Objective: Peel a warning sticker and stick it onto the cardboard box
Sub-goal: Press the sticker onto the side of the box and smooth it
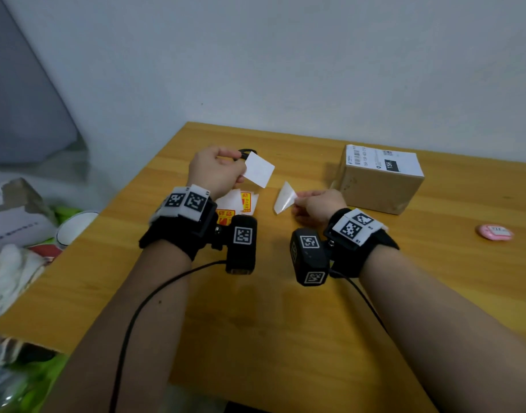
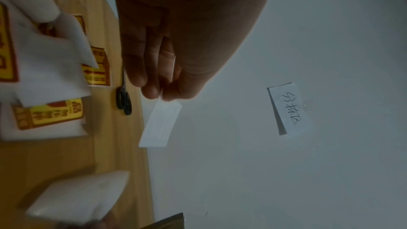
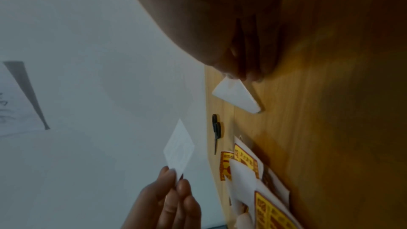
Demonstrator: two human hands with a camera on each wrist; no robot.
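My left hand [image 1: 241, 172] pinches a flat white square sheet [image 1: 258, 169] by its corner, raised above the table; the left wrist view shows it edge-on [image 2: 160, 124] below the fingertips [image 2: 154, 91]. My right hand [image 1: 297, 201] pinches a curled white piece [image 1: 284, 198], its printed side hidden, just above the table [image 3: 236, 97]. I cannot tell which piece is the sticker and which the backing. The cardboard box [image 1: 378, 186] with a white shipping label stands right of my right hand, untouched. Yellow-and-red warning stickers [image 1: 241, 202] lie in a loose pile under my left wrist.
Black scissors [image 1: 247, 151] lie behind the left hand near the table's far edge. A pink round object [image 1: 494, 232] sits at the far right. The wooden table [image 1: 270, 323] meets a wall at the back; bags and clutter fill the floor to the left.
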